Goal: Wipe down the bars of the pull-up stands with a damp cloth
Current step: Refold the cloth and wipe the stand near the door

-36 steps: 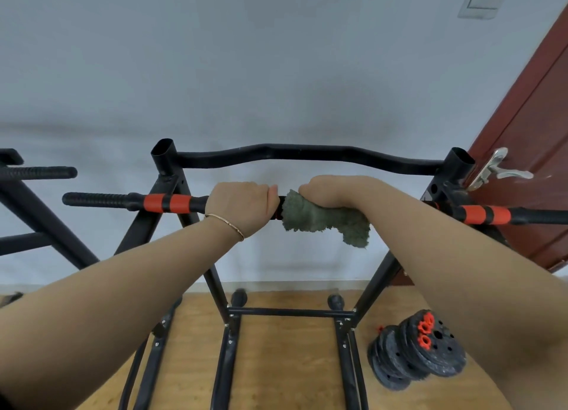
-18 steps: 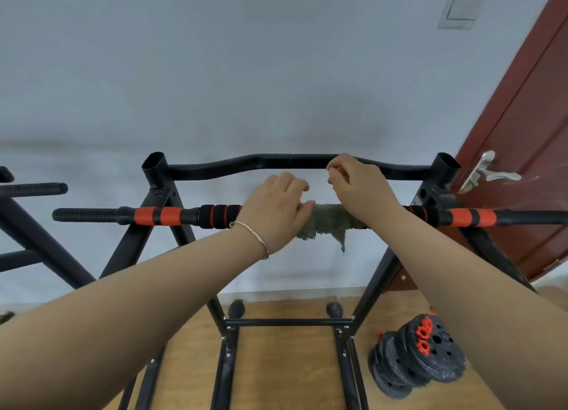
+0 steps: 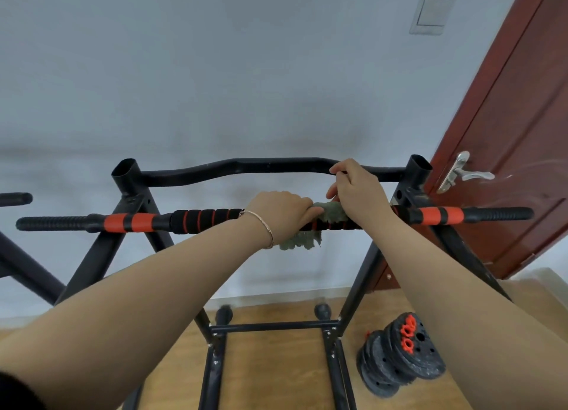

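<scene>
cloth [image 3: 333, 211] wrapped on your foam bar [image 3: 203, 220]
Your left hand [image 3: 279, 216] clamps it down; right hand [image 3: 358, 191], at 1 o'clock, pinches its top edge.

A pale grey-blue painted wall [image 3: 215, 71] is seen across the background. A white square switch plate [image 3: 433, 11] is mounted high on it, near the right. A dark red wooden door [image 3: 522, 133] is set at the right edge, and a silver metal lever handle [image 3: 461, 173] is fitted to it. A light wooden plank floor [image 3: 276, 363] is laid below, edged by a pale skirting board [image 3: 276, 299]. A stack of black round weight plates [image 3: 399, 357] with orange plastic collars [image 3: 408, 332] is placed on the floor at the lower right.
</scene>
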Demonstrator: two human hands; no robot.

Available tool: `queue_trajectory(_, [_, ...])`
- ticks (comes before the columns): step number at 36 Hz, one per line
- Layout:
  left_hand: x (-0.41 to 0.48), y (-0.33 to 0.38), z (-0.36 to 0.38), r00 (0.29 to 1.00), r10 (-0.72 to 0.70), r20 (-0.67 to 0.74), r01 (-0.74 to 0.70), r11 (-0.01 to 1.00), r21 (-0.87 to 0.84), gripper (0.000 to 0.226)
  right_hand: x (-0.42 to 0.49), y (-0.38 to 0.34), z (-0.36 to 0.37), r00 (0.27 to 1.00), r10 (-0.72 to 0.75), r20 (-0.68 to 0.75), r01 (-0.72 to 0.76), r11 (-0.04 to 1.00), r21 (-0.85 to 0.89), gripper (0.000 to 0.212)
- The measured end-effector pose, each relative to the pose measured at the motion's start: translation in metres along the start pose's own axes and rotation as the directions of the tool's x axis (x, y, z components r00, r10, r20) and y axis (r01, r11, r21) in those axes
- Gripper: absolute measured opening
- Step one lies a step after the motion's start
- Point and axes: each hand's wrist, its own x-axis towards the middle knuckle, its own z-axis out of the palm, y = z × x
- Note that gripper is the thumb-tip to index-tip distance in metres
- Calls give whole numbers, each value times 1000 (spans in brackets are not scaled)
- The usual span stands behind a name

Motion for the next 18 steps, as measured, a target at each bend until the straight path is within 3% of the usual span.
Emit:
queue_trajectory(3, [-1, -10, -7, 1000, -4, -24, 2, 998, -63, 17, -1, -1, 0, 1000, -8, -12, 8, 1000, -16, 25])
queue_trajectory(6, [3, -29, -20, 987, -153, -57, 134, 957, -256, 27, -2, -1, 2, 1000, 12, 16, -12, 1000, -7, 26])
queue_trajectory(7, [3, -39, -25, 972, -233, -26, 208, 911, -357, 22, -2, -1, 3, 1000, 13, 24, -12, 1000, -19, 26])
queue_trajectory(8, [1, -49, -32, 950, -311, -7, 271, 841, -468, 30, -1, -2, 4, 999, 10, 30, -9, 999, -40, 26])
queue_trajectory(10, [-4, -69, -42, 892, -443, 94, 376, 608, -699, 54, 0, -3, 6, 999, 4, 48, 0, 995, -98, 26])
queue_trajectory(12, [-10, -85, -47, 866, -490, 98, 379, 516, -768, 60, 2, -3, 9, 997, 2, 78, 13, 983, -184, 25])
queue_trajectory(14, [-21, -95, -53, 875, -479, 76, 362, 541, -759, 58, 3, -6, 11, 994, -15, 107, 46, 953, -299, 24])
queue_trajectory(18, [-43, -111, -61, 907, -420, 34, 353, 715, -603, 55, 3, -21, 23, 981, -127, 149, 188, 829, -526, 27])
